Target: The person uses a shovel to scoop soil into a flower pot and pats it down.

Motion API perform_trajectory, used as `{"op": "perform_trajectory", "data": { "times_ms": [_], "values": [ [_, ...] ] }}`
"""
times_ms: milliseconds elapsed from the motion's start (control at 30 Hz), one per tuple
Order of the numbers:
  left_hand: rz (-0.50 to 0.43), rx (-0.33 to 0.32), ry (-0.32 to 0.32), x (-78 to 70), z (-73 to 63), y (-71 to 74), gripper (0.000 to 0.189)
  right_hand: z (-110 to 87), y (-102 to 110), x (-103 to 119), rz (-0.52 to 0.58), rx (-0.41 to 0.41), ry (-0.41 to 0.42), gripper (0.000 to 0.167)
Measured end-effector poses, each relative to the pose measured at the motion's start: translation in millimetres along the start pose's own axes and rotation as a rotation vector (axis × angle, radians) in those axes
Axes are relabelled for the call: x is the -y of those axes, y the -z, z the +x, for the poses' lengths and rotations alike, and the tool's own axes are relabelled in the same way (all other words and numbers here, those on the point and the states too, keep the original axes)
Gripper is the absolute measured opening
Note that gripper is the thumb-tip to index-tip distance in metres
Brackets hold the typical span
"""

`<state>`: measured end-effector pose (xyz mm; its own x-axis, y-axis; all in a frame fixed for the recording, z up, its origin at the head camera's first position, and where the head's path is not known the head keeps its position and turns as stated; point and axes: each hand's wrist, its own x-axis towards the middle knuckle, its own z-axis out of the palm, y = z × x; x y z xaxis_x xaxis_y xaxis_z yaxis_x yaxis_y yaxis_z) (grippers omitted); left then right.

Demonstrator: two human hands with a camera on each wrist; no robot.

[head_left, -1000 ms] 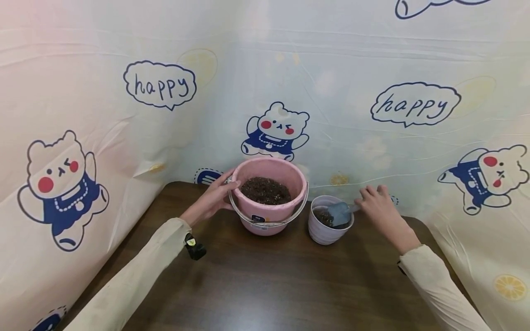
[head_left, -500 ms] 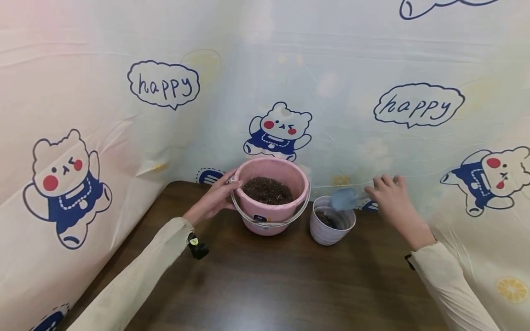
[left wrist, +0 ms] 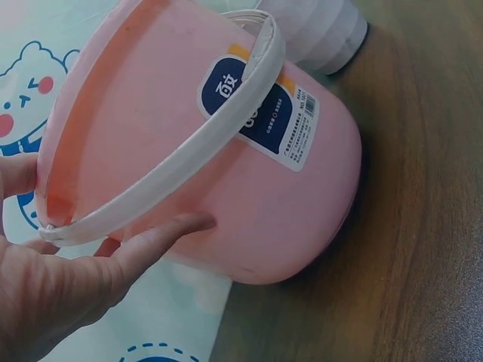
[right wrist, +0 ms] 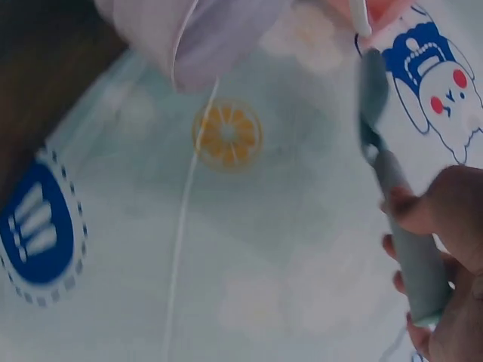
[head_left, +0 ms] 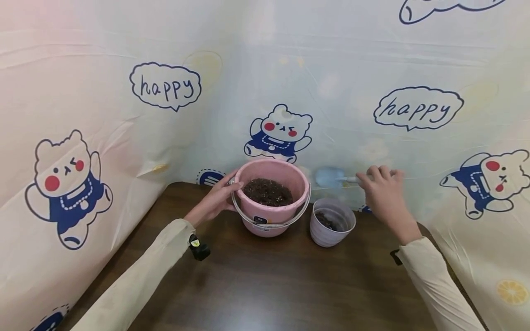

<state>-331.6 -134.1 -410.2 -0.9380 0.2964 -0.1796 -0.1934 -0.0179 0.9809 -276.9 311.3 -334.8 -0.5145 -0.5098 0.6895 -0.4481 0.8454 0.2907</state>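
My left hand (head_left: 213,202) holds the left side of a pink bucket (head_left: 265,216), with dark soil (head_left: 268,192) inside. In the left wrist view, one digit of the left hand (left wrist: 72,283) lies at the rim and another along the bucket's wall (left wrist: 249,241), close below the white handle (left wrist: 173,170). My right hand (head_left: 383,188) grips a small blue trowel (head_left: 330,177) by its handle. The trowel's blade is raised above and behind a pale purple pot (head_left: 327,234). A little soil (head_left: 326,221) lies in this pot. In the right wrist view, fingers wrap the trowel's handle (right wrist: 411,234).
Bucket and pot stand side by side near the back edge of a dark wooden table (head_left: 256,280). A pale cloth (head_left: 331,69) printed with bears and "happy" bubbles hangs behind and along both sides.
The trowel has risen out of the pot, and its blade now points left, toward the bucket. My right hand has moved up with it. The left hand keeps its hold on the bucket.
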Motion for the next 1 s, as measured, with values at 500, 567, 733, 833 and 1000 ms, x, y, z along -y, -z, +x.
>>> {"op": "perform_trajectory", "data": {
  "times_ms": [500,567,733,833,1000],
  "values": [
    [-0.015,0.030,0.032,-4.6,-1.9,-0.8,0.074,35.4,-34.6,39.1,0.106,0.014,-0.062,0.017],
    [-0.014,0.032,0.033,-5.2,-2.0,-0.7,0.074,42.1,-35.8,44.0,0.093,0.042,-0.053,0.017],
    [-0.018,0.038,0.037,-5.2,-1.4,-0.2,0.074,58.8,-36.6,55.9,0.042,0.151,-0.031,0.020],
    [-0.020,0.045,0.038,-4.8,-1.2,0.0,0.074,67.8,-36.9,62.5,-0.008,0.226,-0.009,0.027],
    [-0.023,0.050,0.033,-3.5,-0.6,1.7,0.075,84.2,-44.7,72.2,-0.126,0.347,0.059,0.035]
  ]
}}
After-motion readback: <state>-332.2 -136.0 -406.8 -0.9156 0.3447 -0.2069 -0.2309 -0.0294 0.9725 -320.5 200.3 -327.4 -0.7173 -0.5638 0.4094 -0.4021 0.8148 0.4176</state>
